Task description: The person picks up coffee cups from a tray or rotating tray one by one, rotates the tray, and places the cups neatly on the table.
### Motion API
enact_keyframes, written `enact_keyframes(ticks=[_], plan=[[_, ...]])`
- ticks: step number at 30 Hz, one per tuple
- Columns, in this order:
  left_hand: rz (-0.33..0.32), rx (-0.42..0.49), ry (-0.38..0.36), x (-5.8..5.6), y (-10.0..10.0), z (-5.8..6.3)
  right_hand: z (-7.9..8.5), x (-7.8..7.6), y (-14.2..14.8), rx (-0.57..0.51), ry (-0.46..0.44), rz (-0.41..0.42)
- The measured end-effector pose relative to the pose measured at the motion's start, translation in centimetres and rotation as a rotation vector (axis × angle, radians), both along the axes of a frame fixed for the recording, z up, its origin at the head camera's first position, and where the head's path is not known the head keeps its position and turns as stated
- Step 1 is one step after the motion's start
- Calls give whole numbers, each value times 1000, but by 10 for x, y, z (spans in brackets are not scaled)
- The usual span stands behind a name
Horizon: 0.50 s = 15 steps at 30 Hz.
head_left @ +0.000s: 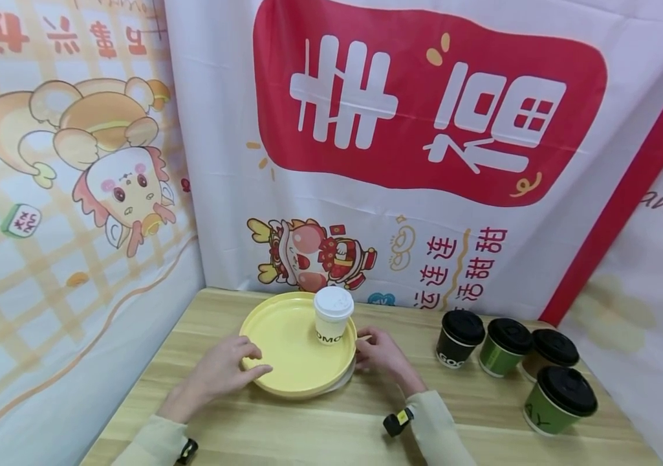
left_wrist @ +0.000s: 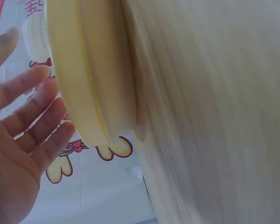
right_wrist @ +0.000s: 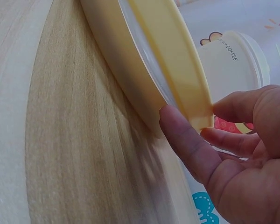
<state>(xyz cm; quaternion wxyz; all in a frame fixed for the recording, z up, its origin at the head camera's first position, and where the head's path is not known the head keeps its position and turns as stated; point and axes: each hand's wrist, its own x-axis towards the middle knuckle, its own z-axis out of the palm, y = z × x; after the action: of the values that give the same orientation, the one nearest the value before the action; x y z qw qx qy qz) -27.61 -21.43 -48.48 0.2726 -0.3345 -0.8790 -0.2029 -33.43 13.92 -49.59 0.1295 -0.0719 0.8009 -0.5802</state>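
Note:
A round yellow tray (head_left: 284, 362) with a raised rim lies on the wooden table. On it, toward the back right, stands a white lidded coffee cup (head_left: 333, 316) with dark lettering. A pale round layer (head_left: 339, 383) shows beneath the tray at its lower right. My left hand (head_left: 223, 369) is at the tray's left rim, its fingers spread and loosely bent; in the left wrist view, whether the fingertips touch the rim is unclear. At the right rim, my right hand (right_wrist: 242, 149) pinches the tray's edge, thumb on the upper rim and a finger against its side.
Several black-lidded paper cups stand at the table's right: a black one (head_left: 458, 346), a green one (head_left: 500, 356), a brown one (head_left: 541, 356) and another green one (head_left: 552, 411). A printed cloth (head_left: 401, 259) hangs behind the table, another cloth (head_left: 75, 259) on the left.

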Motion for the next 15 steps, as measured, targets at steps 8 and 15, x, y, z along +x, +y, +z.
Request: enact_keyframes(ticks=[8,15], plan=[[-62,-61,49,1,-4,-3,0,-3,2,-14,-10,0],[-60,-102,50,3,-7,-7,-1,-3,2,-23,-19,7]])
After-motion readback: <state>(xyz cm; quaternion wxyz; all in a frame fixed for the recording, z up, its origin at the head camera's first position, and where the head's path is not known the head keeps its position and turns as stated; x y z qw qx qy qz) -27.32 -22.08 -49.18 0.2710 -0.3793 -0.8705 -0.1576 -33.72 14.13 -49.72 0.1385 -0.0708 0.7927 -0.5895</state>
